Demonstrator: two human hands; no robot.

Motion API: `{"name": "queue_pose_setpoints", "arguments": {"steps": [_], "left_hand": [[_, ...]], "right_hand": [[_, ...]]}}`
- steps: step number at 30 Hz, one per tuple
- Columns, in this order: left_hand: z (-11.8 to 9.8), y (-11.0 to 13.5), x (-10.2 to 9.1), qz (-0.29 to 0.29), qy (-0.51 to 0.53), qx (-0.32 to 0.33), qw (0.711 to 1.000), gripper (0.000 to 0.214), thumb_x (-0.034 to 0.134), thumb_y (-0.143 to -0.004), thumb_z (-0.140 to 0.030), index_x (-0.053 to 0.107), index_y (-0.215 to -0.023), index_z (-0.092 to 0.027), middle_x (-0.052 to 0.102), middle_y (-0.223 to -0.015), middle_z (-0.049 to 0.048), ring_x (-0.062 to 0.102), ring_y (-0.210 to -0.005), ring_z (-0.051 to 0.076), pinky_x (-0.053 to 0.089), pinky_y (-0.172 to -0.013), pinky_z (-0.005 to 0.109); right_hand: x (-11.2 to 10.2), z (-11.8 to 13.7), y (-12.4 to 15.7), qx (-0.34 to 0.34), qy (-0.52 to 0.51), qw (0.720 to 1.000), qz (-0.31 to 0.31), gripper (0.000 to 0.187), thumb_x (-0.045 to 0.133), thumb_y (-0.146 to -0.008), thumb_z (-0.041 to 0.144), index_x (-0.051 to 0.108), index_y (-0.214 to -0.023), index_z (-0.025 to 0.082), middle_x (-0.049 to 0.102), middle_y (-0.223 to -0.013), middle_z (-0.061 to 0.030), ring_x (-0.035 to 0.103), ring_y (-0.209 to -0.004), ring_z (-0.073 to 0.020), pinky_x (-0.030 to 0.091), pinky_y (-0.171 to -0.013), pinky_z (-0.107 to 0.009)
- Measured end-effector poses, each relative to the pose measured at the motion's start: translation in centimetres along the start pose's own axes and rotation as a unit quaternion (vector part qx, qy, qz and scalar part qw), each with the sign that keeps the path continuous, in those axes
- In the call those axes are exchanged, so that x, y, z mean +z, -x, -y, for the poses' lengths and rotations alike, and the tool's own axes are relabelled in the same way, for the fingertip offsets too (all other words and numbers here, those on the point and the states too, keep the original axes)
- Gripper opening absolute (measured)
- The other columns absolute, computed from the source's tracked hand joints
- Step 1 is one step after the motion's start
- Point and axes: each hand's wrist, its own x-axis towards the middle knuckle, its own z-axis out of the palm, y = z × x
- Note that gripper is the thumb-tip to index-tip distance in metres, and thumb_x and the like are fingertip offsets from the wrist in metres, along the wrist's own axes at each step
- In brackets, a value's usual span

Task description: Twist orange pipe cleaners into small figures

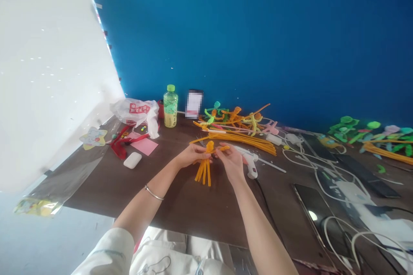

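Observation:
An orange pipe-cleaner figure (203, 172) hangs between my hands, with a rounded coiled head on top and several straight strands fanning downward. My left hand (192, 155) is closed on its upper body, just below the head. The fingers of my right hand (231, 162) pinch a short twisted orange piece (223, 148) at the figure's right side, which looks like its arm. Whether that piece joins the body is hidden by my fingertips. Just right of my right hand lies a white hot glue gun (251, 165). Behind both hands is a bundle of orange pipe cleaners (245, 141).
Finished pipe-cleaner figures (237, 114) lie at the back, more (346, 129) at the far right. A drink bottle (170, 109) and a propped phone (194, 104) stand by the blue wall. Red-handled pliers (120, 148) and a white case (132, 160) lie left; cables and a phone (318, 210) right.

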Motion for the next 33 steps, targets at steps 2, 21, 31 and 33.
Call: {"name": "queue_pose_setpoints", "arguments": {"steps": [2, 21, 31, 33], "left_hand": [[0.2, -0.2, 0.1, -0.03, 0.047, 0.022, 0.998, 0.039, 0.073, -0.061, -0.035, 0.069, -0.09, -0.01, 0.067, -0.078, 0.0091, 0.062, -0.073, 0.016, 0.047, -0.066, 0.025], [-0.4, -0.3, -1.2, -0.126, -0.257, 0.1, 0.953, 0.03, 0.064, -0.067, -0.04, 0.069, -0.073, -0.012, 0.062, -0.061, 0.0018, 0.052, -0.056, 0.012, 0.038, -0.052, 0.021], [-1.1, 0.3, -2.2, -0.138, 0.024, 0.041, 0.989, 0.045, 0.075, -0.058, -0.024, 0.065, -0.1, -0.015, 0.067, -0.08, 0.004, 0.057, -0.067, 0.009, 0.042, -0.063, 0.021], [-0.7, 0.0, -1.2, -0.144, 0.107, 0.05, 0.982, 0.041, 0.077, -0.056, -0.021, 0.066, -0.095, -0.015, 0.067, -0.082, 0.0044, 0.059, -0.069, 0.009, 0.043, -0.068, 0.023]], "right_hand": [[0.2, 0.1, 0.2, -0.009, 0.001, 1.0, 0.005, 0.046, 0.07, -0.064, 0.04, 0.053, -0.101, 0.018, 0.066, -0.087, -0.0047, 0.063, -0.071, -0.0153, 0.053, -0.071, -0.035], [0.9, -0.1, 0.8, -0.015, 0.189, 0.979, 0.073, 0.029, 0.057, -0.072, 0.037, 0.068, -0.088, 0.015, 0.066, -0.068, -0.0045, 0.057, -0.057, -0.016, 0.045, -0.054, -0.029], [0.8, -0.7, 0.6, -0.002, 0.133, 0.991, 0.035, 0.035, 0.059, -0.07, 0.04, 0.068, -0.092, 0.014, 0.064, -0.067, -0.0043, 0.052, -0.053, -0.0133, 0.042, -0.05, -0.026], [1.1, -0.9, 0.7, 0.012, 0.092, 0.995, 0.025, 0.039, 0.061, -0.07, 0.042, 0.067, -0.095, 0.014, 0.059, -0.06, -0.0016, 0.048, -0.049, -0.0112, 0.038, -0.046, -0.024]]}}
